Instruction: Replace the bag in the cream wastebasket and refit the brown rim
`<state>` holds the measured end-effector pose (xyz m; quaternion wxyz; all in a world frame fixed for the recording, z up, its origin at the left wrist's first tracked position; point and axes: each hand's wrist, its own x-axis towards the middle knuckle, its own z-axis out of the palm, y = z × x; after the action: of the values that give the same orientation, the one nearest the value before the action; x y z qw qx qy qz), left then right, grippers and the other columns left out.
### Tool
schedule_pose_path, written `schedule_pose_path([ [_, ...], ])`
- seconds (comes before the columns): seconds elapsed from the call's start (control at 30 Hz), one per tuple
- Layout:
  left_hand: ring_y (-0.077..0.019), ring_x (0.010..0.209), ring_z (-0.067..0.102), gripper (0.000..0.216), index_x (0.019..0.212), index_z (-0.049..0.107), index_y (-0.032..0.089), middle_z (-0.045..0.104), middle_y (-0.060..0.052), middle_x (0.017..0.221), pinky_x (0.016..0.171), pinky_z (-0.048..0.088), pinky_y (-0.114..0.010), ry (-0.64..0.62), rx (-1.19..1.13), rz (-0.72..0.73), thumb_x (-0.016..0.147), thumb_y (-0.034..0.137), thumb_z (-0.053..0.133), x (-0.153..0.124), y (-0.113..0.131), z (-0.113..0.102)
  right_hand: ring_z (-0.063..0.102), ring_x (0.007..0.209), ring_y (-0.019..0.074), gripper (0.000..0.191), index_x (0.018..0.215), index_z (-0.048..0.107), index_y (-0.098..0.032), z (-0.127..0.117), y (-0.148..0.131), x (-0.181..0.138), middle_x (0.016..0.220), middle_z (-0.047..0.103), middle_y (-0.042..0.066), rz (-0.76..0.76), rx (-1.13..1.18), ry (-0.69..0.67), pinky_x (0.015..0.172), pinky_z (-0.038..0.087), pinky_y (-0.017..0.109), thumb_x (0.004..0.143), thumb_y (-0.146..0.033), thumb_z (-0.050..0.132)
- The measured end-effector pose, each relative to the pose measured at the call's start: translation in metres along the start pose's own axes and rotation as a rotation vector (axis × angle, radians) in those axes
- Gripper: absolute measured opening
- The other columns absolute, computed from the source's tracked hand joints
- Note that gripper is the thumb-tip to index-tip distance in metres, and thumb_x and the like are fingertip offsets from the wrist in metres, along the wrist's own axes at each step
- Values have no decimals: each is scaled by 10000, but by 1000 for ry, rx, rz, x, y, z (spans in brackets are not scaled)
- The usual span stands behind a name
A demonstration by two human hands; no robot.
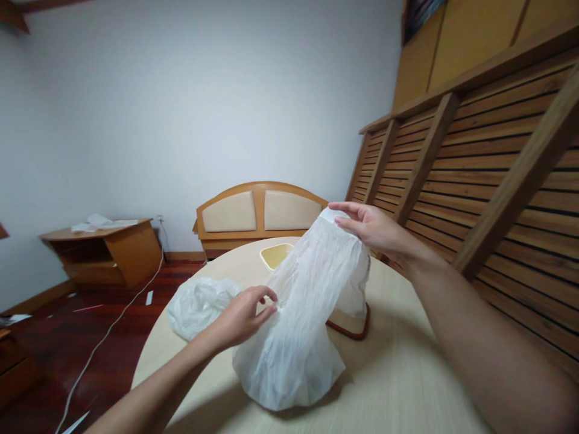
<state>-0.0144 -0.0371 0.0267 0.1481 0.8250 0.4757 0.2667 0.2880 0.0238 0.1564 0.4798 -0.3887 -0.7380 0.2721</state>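
A thin white plastic bag hangs in loose folds over the round table, its wide lower end close to the tabletop. My right hand holds its raised top end between thumb and fingers. Lower down, my left hand pinches the bag's left side with thumb and forefinger. Behind the bag stands a brown-rimmed thing, mostly hidden, so its kind is unclear. A pale yellow plastic container sits farther back, partly covered by the bag. Left of my left hand lies a crumpled translucent plastic bag.
The round pale table fills the foreground. Beyond it stands a padded wooden headboard. Slatted wooden panels lean along the right. At left, a low cabinet bears papers, and a white cable crosses the dark red floor.
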Motion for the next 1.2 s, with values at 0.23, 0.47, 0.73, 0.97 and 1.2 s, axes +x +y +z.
schedule_pose_path([
  [0.23, -228, 983, 660, 315, 1177, 663, 252, 735, -51, 1044, 909, 487, -347, -64, 56, 28, 874, 272, 580, 2, 3, 14, 698, 996, 222, 432, 1274, 651, -220, 4, -5, -2, 1159, 736, 66, -35, 13, -10, 938, 565, 404, 859, -339, 676],
  [0.47, -202, 778, 621, 256, 882, 646, 195, 692, -45, 844, 708, 490, -288, 384, -198, -100, 885, 407, 501, -16, 21, -21, 696, 1034, 243, 404, 1198, 700, -225, -14, 16, 0, 1155, 742, 60, -53, -81, 81, 980, 544, 440, 803, -307, 715],
  [0.73, -191, 611, 507, 208, 634, 485, 214, 500, 9, 589, 557, 390, -272, 313, -131, -329, 760, 365, 419, -60, -21, -46, 721, 869, 228, 373, 1173, 716, -200, -17, 37, -26, 1026, 772, 71, -58, -215, -23, 798, 596, 376, 872, -408, 645],
  [0.97, -300, 1093, 635, 400, 1118, 635, 200, 693, -118, 1176, 967, 495, -461, 223, -33, -206, 915, 496, 457, -70, -15, -25, 515, 1326, 400, 503, 1221, 723, -215, 21, 41, -89, 1416, 594, 139, -83, -607, -411, 1129, 382, 567, 874, -565, 621],
  [1.2, -343, 1435, 395, 835, 1552, 285, 194, 381, -185, 1569, 1184, 312, -555, -90, -43, -145, 826, 373, 657, -72, 3, 15, 330, 1446, 440, 803, 1490, 481, -187, 53, 56, -139, 1560, 400, 210, 6, -648, -504, 1166, 283, 617, 815, -572, 683],
])
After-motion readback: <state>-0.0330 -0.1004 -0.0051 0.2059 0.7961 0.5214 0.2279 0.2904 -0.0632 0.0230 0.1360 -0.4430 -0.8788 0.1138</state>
